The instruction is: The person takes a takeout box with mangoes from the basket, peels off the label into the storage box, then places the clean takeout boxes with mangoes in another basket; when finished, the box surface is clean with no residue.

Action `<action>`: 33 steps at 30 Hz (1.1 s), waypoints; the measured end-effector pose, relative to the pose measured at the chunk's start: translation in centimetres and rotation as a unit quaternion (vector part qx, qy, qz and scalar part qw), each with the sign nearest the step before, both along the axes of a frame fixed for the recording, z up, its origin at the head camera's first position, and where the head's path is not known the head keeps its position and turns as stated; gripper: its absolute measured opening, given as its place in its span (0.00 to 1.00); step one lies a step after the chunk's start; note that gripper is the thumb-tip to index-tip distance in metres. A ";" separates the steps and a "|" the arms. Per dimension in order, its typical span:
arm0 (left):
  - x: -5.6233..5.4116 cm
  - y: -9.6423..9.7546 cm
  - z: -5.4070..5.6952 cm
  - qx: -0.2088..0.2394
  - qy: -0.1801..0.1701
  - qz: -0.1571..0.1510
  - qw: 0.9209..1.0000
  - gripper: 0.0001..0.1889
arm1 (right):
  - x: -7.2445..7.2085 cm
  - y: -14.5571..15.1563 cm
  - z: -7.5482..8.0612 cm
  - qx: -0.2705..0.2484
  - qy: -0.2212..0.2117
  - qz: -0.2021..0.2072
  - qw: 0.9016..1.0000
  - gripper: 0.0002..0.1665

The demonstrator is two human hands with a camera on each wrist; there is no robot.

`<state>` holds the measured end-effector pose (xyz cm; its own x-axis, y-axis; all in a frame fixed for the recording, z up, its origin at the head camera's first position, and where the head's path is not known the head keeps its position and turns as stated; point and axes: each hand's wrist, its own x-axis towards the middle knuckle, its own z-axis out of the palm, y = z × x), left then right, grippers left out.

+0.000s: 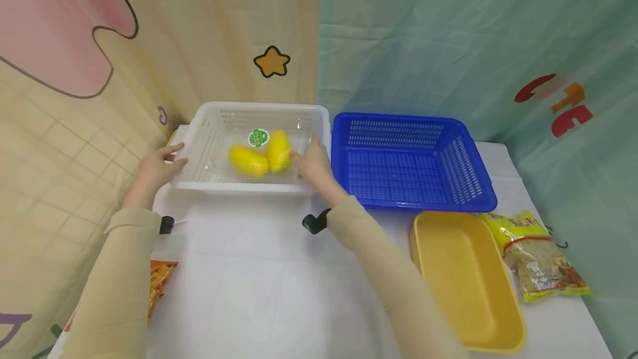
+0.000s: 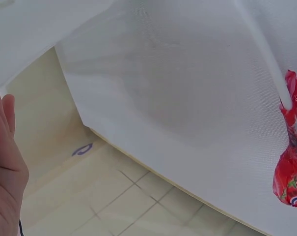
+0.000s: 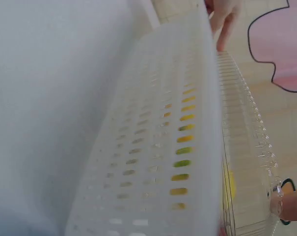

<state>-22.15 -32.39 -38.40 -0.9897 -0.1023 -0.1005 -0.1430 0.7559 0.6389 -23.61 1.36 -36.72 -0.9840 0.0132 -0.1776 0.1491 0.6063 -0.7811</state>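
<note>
A white slotted basket [image 1: 259, 188] stands at the back left of the table. Inside it is a clear plastic box [image 3: 246, 147] with a round green label [image 1: 258, 137] and two yellow fruits [image 1: 248, 160] that look like mangoes. My right hand [image 1: 315, 162] reaches into the basket and grips the box's right end; one finger presses a corner of the box in the right wrist view. At the basket's left rim, my left hand [image 1: 154, 170] touches with fairly straight fingers. The left wrist view shows only part of that hand.
A blue basket [image 1: 394, 206] stands right of the white one. Nearer me are a yellow tray [image 1: 463, 276] and a bag of food [image 1: 540, 254]. At the left lie an orange snack bag [image 1: 160, 281] and a red-wrapped lollipop [image 2: 290, 172]. Curtains hang around the table [image 1: 259, 270].
</note>
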 end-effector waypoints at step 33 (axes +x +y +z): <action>-0.3 -0.1 -1.1 0.012 0.008 0.015 1.000 0.30 | 19.9 19.0 -1.4 -0.132 -0.120 0.123 0.976 0.52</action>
<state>-22.50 -32.48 -39.54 -0.9876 -0.1298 -0.0877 -0.1553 0.7355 0.6594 -3.75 20.33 -38.16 -0.8818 -0.2949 -0.3681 0.2219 0.4295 -0.8754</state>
